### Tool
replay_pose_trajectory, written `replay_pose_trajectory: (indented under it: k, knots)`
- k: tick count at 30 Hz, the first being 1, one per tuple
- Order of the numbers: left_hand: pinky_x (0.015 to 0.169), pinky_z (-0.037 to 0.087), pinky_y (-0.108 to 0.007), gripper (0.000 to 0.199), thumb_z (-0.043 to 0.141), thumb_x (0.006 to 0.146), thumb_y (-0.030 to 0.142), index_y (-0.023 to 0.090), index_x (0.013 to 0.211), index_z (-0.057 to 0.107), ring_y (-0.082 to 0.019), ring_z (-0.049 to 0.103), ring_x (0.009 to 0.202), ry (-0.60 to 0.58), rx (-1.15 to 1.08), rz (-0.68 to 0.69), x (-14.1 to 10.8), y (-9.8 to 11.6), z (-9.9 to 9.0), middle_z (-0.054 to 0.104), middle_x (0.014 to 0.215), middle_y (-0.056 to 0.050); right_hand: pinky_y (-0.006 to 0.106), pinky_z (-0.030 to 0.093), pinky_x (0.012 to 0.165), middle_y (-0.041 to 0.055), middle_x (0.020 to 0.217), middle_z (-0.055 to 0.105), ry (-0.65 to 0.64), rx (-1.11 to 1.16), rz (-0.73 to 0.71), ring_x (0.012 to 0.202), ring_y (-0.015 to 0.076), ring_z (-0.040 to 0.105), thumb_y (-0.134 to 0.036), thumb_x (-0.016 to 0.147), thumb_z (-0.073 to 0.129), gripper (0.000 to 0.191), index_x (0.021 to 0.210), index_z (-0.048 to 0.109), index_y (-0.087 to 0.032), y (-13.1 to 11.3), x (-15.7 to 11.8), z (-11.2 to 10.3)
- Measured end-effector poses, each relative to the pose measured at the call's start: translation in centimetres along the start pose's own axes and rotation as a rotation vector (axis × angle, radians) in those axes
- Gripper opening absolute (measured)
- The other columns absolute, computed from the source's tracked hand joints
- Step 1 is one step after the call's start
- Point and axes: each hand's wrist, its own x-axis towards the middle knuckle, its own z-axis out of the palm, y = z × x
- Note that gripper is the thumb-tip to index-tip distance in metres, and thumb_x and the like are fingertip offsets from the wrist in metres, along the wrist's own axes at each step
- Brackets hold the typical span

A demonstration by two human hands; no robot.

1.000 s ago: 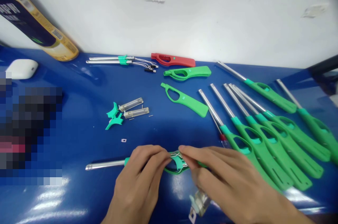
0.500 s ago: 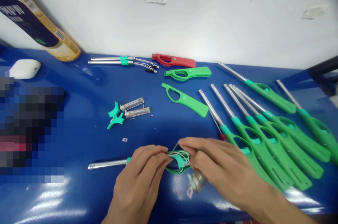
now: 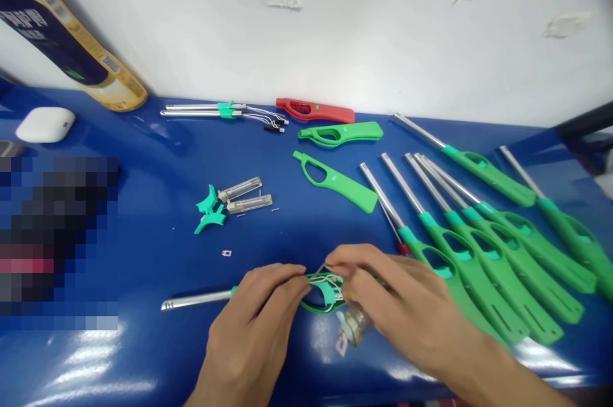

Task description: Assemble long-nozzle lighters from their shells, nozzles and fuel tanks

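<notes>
A green gas lighter (image 3: 201,299) lies open on the blue table, its metal tube pointing left. Inside its handle I see a teal trigger (image 3: 327,292) and looped white wires (image 3: 330,280). My left hand (image 3: 253,317) is closed around the handle just behind the tube, fingertips at the wires. A thin greyish tube or wire (image 3: 320,268) is pinched between the fingertips of my right hand (image 3: 397,298). Beneath that hand sits a clear fuel tank (image 3: 355,325) with a small pale clip (image 3: 341,344) at its end. My right fingers hide the handle's rear part.
Several green lighters (image 3: 493,253) lie at right, beside a red-handled screwdriver (image 3: 403,247). Green half shells (image 3: 335,186) and a red one (image 3: 316,110) lie further back. Tube assemblies (image 3: 204,113), fuel tanks (image 3: 249,204), teal triggers (image 3: 209,220) and a bottle (image 3: 96,68) are leftward.
The fuel tank under my right hand has shifted and tilted slightly. My right fingers have moved a little; my left hand keeps its hold on the lighter.
</notes>
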Motion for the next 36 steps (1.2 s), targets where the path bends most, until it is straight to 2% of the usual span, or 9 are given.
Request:
replay_pose_trajectory:
  k: [7,12,19,23,28,32,36]
  knots:
    - [0.102,0.059,-0.024,0.026,0.057,0.105,0.006,0.023,0.120,0.071,-0.012,0.073,0.107,-0.018,0.008,-0.005,-0.2,-0.1,-0.2,0.074,0.121,-0.002,0.020,0.051,0.052,-0.0015,0.088,0.074,-0.005,0.028,0.095,0.057,0.0067,0.063,-0.003,0.098,0.036,0.037,0.076,0.060,-0.021,-0.2,0.0,0.4]
    - [0.101,0.061,-0.025,0.028,0.051,0.108,0.010,0.024,0.122,0.071,-0.013,0.074,0.110,-0.039,-0.029,-0.017,-0.4,-0.4,0.0,0.074,0.124,-0.003,0.018,0.052,0.055,0.0007,0.087,0.072,-0.004,0.062,0.045,0.059,0.0060,0.066,0.001,0.097,0.036,0.036,0.075,0.055,-0.020,0.0,0.4,0.1]
    - [0.102,0.062,-0.027,0.032,0.049,0.107,0.007,0.022,0.126,0.070,-0.016,0.074,0.115,-0.069,-0.067,-0.038,-0.8,-0.5,0.0,0.073,0.128,-0.005,0.017,0.046,0.049,-0.0027,0.081,0.069,-0.008,0.148,0.126,0.049,0.0037,0.053,-0.001,0.098,0.032,0.036,0.080,0.056,-0.020,-0.5,1.0,-0.1]
    - [0.103,0.060,-0.027,0.034,0.050,0.104,0.002,0.021,0.124,0.070,-0.015,0.072,0.113,-0.061,0.006,0.003,-0.6,-0.4,0.0,0.072,0.123,-0.006,0.014,0.049,0.051,-0.0042,0.080,0.069,-0.019,0.239,0.168,0.054,0.0044,0.061,0.002,0.094,0.033,0.033,0.080,0.049,-0.023,-0.8,1.3,-0.3]
    - [0.094,0.059,-0.018,0.035,0.049,0.105,0.003,0.025,0.124,0.067,-0.010,0.071,0.100,-0.071,0.061,-0.030,-0.3,0.0,0.2,0.069,0.112,-0.002,0.013,0.054,0.058,-0.0018,0.097,0.073,-0.049,0.265,0.196,0.072,0.0062,0.073,0.003,0.095,0.037,0.031,0.080,0.046,-0.024,-0.4,0.2,-0.4]
    - [0.100,0.057,-0.019,0.039,0.049,0.104,0.000,0.026,0.128,0.066,-0.010,0.070,0.106,-0.045,0.058,-0.023,-0.6,-0.1,0.3,0.068,0.117,-0.003,0.014,0.058,0.068,-0.0011,0.102,0.072,-0.064,0.243,0.177,0.077,0.0068,0.074,0.000,0.101,0.040,0.029,0.084,0.043,-0.023,0.2,-0.7,-0.3]
    - [0.104,0.055,-0.021,0.037,0.050,0.105,0.000,0.025,0.125,0.068,-0.010,0.069,0.110,-0.056,0.053,-0.003,-0.7,-0.3,0.4,0.068,0.119,-0.003,0.013,0.058,0.069,-0.0020,0.100,0.073,-0.062,0.233,0.189,0.078,0.0068,0.075,0.001,0.101,0.038,0.031,0.083,0.041,-0.024,0.2,-0.6,-0.5]
